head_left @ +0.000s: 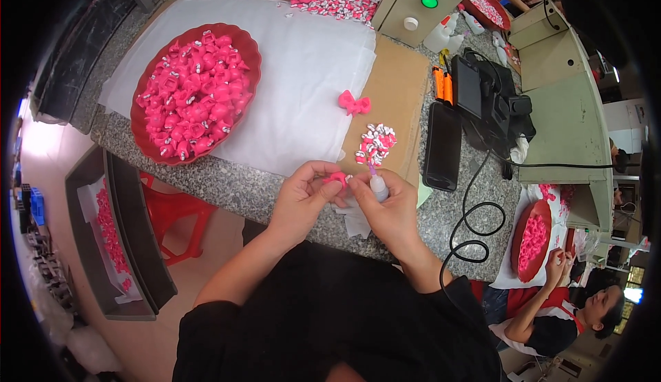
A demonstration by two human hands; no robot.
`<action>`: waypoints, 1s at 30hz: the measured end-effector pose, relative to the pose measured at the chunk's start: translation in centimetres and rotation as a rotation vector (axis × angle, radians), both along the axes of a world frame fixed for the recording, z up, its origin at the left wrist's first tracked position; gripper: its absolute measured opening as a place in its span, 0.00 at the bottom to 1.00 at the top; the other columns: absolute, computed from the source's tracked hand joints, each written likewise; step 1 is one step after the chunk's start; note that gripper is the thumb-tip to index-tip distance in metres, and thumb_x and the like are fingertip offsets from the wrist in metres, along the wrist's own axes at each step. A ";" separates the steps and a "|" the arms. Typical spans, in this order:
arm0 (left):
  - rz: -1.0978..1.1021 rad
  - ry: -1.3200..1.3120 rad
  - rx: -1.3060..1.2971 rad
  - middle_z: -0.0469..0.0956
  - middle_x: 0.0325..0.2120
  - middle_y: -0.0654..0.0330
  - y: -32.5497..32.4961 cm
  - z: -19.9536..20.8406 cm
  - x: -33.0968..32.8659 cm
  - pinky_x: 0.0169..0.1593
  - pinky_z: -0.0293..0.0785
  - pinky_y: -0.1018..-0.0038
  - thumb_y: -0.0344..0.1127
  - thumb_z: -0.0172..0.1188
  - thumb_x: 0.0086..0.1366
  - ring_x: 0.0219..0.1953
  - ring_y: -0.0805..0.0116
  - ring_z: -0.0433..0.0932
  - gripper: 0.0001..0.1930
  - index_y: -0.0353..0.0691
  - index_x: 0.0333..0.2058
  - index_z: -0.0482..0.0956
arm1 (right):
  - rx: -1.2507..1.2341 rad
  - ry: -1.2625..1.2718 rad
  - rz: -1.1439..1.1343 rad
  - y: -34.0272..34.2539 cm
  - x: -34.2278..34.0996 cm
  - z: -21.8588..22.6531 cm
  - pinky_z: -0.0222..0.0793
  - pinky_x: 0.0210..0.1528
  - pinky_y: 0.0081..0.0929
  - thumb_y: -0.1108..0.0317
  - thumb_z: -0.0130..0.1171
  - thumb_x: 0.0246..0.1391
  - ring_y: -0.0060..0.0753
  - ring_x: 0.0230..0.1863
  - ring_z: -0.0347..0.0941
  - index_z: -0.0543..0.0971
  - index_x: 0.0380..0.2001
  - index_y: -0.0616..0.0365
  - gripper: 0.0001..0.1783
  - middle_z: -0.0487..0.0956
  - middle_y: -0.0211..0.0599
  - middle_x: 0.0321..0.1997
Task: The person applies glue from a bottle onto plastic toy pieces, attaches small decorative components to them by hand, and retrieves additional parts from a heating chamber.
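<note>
- Because steadiness is presumably wanted, a pink molded piece (pixel 337 178) is pinched in the left hand (pixel 300 199) over the speckled counter (pixel 439 211).
- A nozzle bottle (pixel 378 186) is grasped in the right hand (pixel 394 211), seemingly to spare setting it down.
- White-and-pink bits (pixel 376 142) are heaped beyond, likely for easy reach.

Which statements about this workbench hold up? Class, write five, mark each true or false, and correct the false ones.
1. The left hand holds a small pink part. True.
2. The right hand holds scissors. False: it holds a small bottle.
3. The scalloped red tray is full of blue pieces. False: it holds pink pieces.
4. A pile of white-and-pink bits lies on cardboard. True.
5. The flat black device lies inside the tray. False: it lies on the speckled worktop.
</note>
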State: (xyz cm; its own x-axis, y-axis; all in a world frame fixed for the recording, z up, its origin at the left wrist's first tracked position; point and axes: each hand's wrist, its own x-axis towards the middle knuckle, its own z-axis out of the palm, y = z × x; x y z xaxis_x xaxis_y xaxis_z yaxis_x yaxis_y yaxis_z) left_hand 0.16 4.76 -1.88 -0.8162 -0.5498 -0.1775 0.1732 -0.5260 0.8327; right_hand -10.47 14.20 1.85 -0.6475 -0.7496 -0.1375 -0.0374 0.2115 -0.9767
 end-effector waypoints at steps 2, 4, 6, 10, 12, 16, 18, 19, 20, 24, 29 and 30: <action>0.008 0.006 -0.010 0.74 0.31 0.58 0.1 0.0 0.0 0.34 0.72 0.78 0.26 0.51 0.59 0.30 0.72 0.74 0.10 0.32 0.39 0.66 | 0.007 0.060 0.011 0.0 0.0 0.1 0.64 0.25 0.17 0.72 0.58 0.46 0.16 0.23 0.68 0.76 0.25 0.65 0.06 0.75 0.32 0.21; 0.015 0.012 -0.019 0.74 0.31 0.58 0.3 -0.1 0.0 0.34 0.72 0.79 0.26 0.51 0.59 0.30 0.72 0.74 0.09 0.32 0.39 0.66 | 0.070 0.252 0.032 0.0 0.0 0.4 0.65 0.25 0.18 0.71 0.58 0.46 0.19 0.22 0.70 0.76 0.25 0.65 0.06 0.75 0.34 0.20; 0.032 0.011 -0.061 0.74 0.30 0.58 0.4 -0.2 0.1 0.33 0.71 0.80 0.26 0.52 0.59 0.29 0.73 0.74 0.10 0.32 0.39 0.66 | 0.069 0.248 0.047 -0.1 0.2 1.0 0.65 0.24 0.18 0.71 0.58 0.46 0.20 0.22 0.70 0.76 0.25 0.65 0.07 0.76 0.33 0.20; 0.027 0.047 -0.021 0.74 0.30 0.58 0.1 -0.4 0.3 0.32 0.71 0.80 0.25 0.52 0.58 0.28 0.74 0.74 0.10 0.33 0.39 0.67 | 0.018 -0.280 0.091 -0.2 -0.7 1.0 0.62 0.20 0.14 0.69 0.59 0.46 0.18 0.20 0.69 0.75 0.26 0.62 0.07 0.75 0.30 0.20; 0.000 0.081 0.117 0.74 0.29 0.58 0.1 0.0 0.4 0.30 0.71 0.79 0.24 0.52 0.58 0.27 0.73 0.74 0.09 0.33 0.38 0.68 | 0.023 -0.472 0.079 0.0 -1.3 -0.1 0.60 0.19 0.12 0.68 0.60 0.46 0.16 0.20 0.67 0.75 0.27 0.60 0.07 0.75 0.28 0.20; -0.020 0.085 0.163 0.75 0.28 0.58 0.1 0.2 0.4 0.28 0.71 0.80 0.24 0.53 0.57 0.26 0.73 0.74 0.08 0.33 0.37 0.69 | 0.018 -0.731 0.108 -0.2 -1.1 0.3 0.57 0.17 0.09 0.67 0.59 0.47 0.12 0.18 0.64 0.74 0.29 0.57 0.08 0.73 0.26 0.20; -0.016 0.148 0.140 0.75 0.27 0.58 0.3 0.6 0.4 0.28 0.71 0.80 0.25 0.54 0.57 0.27 0.73 0.74 0.08 0.33 0.37 0.70 | 0.011 -0.742 0.120 0.0 -1.0 0.4 0.57 0.17 0.09 0.67 0.59 0.47 0.13 0.19 0.64 0.74 0.29 0.58 0.08 0.73 0.26 0.20; -0.015 0.149 0.138 0.75 0.27 0.58 0.2 0.5 0.4 0.28 0.71 0.80 0.25 0.54 0.57 0.27 0.73 0.74 0.08 0.33 0.37 0.70 | 0.002 -0.753 0.138 0.0 -1.2 0.4 0.57 0.17 0.10 0.66 0.58 0.47 0.13 0.19 0.65 0.74 0.30 0.58 0.08 0.73 0.26 0.20; -0.040 0.119 0.130 0.75 0.27 0.58 0.0 0.4 0.6 0.28 0.71 0.80 0.24 0.54 0.56 0.28 0.74 0.74 0.10 0.33 0.38 0.70 | 0.000 -0.752 0.141 0.0 -1.2 0.4 0.57 0.17 0.10 0.66 0.58 0.47 0.13 0.19 0.65 0.74 0.30 0.58 0.08 0.73 0.26 0.20; -0.049 -0.046 -0.248 0.72 0.28 0.63 -0.3 1.0 0.4 0.23 0.65 0.85 0.28 0.52 0.59 0.21 0.78 0.68 0.13 0.35 0.43 0.68 | -0.081 -0.820 0.144 0.3 -1.2 0.0 0.58 0.17 0.10 0.67 0.58 0.48 0.14 0.20 0.65 0.73 0.31 0.59 0.09 0.73 0.28 0.23; -0.206 -0.074 -0.359 0.69 0.31 0.64 -0.4 3.1 0.6 0.31 0.62 0.83 0.31 0.46 0.63 0.27 0.79 0.65 0.13 0.36 0.46 0.67 | -0.104 -0.785 0.139 0.3 -1.2 -0.3 0.59 0.18 0.11 0.67 0.58 0.48 0.14 0.20 0.66 0.73 0.33 0.59 0.10 0.73 0.27 0.24; -0.208 -0.045 -0.340 0.69 0.33 0.60 -0.2 3.3 0.6 0.41 0.66 0.79 0.30 0.43 0.64 0.34 0.76 0.69 0.13 0.35 0.46 0.66 | -0.092 -0.795 0.143 0.3 -1.2 -0.3 0.59 0.18 0.11 0.67 0.58 0.48 0.14 0.20 0.65 0.73 0.33 0.60 0.10 0.73 0.27 0.24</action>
State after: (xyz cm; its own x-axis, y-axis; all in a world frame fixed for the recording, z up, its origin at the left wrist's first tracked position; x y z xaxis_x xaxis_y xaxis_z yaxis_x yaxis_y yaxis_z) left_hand 0.75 4.56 1.37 -0.9119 -0.4072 -0.0520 0.0516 -0.2393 0.9696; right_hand -11.63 14.49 1.51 -0.2789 -0.8487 -0.4494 0.6545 0.1746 -0.7357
